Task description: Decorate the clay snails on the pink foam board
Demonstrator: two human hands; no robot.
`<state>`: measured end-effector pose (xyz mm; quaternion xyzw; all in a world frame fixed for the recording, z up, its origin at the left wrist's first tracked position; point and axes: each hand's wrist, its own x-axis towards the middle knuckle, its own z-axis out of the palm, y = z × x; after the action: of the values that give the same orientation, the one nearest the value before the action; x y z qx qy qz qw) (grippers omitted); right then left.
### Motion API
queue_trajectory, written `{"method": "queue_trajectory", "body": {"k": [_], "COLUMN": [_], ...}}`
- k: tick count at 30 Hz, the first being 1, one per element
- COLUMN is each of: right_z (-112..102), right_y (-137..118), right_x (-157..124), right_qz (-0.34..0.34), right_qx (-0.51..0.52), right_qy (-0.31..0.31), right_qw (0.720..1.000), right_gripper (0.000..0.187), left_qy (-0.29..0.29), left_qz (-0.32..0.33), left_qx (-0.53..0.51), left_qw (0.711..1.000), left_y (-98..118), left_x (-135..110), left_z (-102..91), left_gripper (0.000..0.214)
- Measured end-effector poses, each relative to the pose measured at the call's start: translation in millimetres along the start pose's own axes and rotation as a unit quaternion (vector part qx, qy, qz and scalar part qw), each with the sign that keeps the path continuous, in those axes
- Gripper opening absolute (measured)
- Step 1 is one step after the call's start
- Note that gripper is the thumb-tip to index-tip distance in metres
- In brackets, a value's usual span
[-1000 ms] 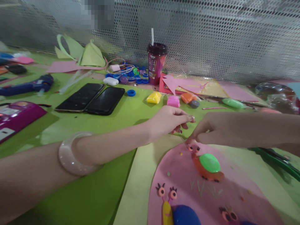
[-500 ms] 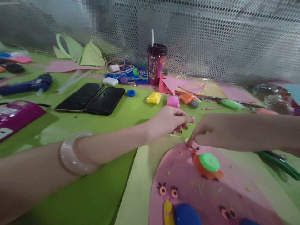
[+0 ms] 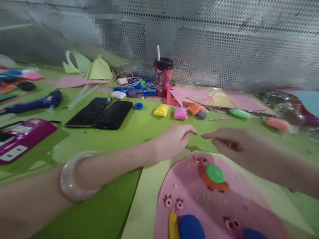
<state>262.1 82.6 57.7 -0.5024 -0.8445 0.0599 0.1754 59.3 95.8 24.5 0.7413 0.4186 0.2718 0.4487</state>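
Observation:
My left hand (image 3: 174, 141) hovers over the top edge of a pale sheet, a bracelet on its forearm. Its fingers are bent and pinched together; whatever they hold, if anything, is hidden. Facing it, my right hand (image 3: 231, 142) stretches out its index finger, with the thumb apart below and nothing visible between them. The fingertips of the two hands are close but not touching. Below lies a pink rounded board (image 3: 184, 186) on the pale sheet (image 3: 142, 199). On it sit an orange clay snail with a green shell (image 3: 215, 174), a yellow one with a blue shell (image 3: 191, 227), and another, partly cut off.
Packs of yellow clay (image 3: 161, 110), pink clay (image 3: 180, 113) and orange clay (image 3: 195, 109) lie beyond my hands. A lidded cup (image 3: 163, 78) stands near the perforated metal panel (image 3: 224, 43). Two phones (image 3: 114, 115), a glue gun (image 3: 35, 102) and a magenta power strip (image 3: 26, 139) are leftward.
My right hand has lifted off the orange snail's eyes and moved up beside my left fingertips. My left hand has shifted slightly left, and the view has tilted up a little.

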Motion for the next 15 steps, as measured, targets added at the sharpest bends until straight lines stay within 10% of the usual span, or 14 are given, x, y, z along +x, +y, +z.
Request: {"method": "queue_trajectory", "body": {"k": [5,15], "right_z": [8.2,23.0], "right_y": [4.7,16.9], "right_x": [-30.0,-40.9], "right_qz": [0.118,0.193], "right_qx": [0.082,0.219], "right_qy": [0.011,0.000], "right_qw": [0.990,0.956], "right_gripper": [0.034,0.033], "left_qy": [-0.017,-0.044], "left_qz": [0.006,0.132], "left_qx": [0.275,0.371], "left_qw": [0.961,0.918], "left_y": [15.9,-2.2], "left_x": [-28.1,-51.7], "left_z": [6.4,3.4], "left_gripper": [0.040,0.043]}}
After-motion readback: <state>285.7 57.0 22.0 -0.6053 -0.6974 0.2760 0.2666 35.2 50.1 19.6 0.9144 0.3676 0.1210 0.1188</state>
